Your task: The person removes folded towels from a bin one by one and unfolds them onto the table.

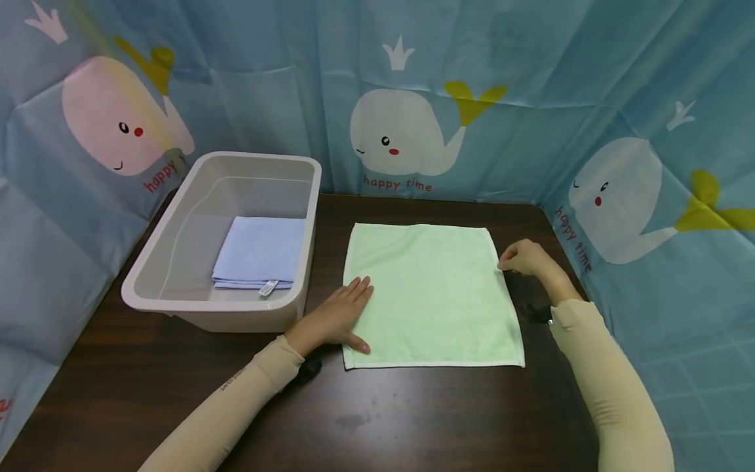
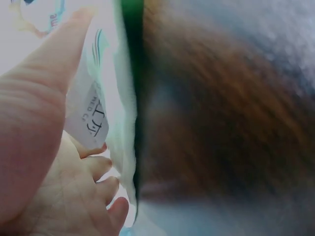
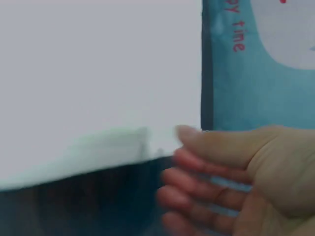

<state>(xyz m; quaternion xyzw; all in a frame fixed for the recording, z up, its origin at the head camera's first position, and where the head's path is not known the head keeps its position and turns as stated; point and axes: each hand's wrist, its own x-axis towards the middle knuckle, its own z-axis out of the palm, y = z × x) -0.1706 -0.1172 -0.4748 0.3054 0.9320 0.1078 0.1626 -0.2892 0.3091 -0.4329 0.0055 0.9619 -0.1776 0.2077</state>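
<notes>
A light green towel [image 1: 430,295] lies spread out on the dark wooden table, its front edge trimmed in white. My left hand [image 1: 342,314] rests on its left side with fingers spread. The left wrist view shows a white printed tag [image 2: 91,118] between that hand's thumb and fingers, beside the pale towel edge. At the towel's right edge, my right hand [image 1: 525,257] pinches the border between thumb and fingertips. In the right wrist view the thumb [image 3: 221,145] is at the edge of the overexposed towel, with the other fingers below it.
A light grey plastic tub [image 1: 221,305] stands left of the towel. Inside it lies a folded blue towel [image 1: 259,249] with a small white tag. A blue curtain [image 1: 253,111] printed with whales surrounds the table [image 1: 401,419] at the back and sides.
</notes>
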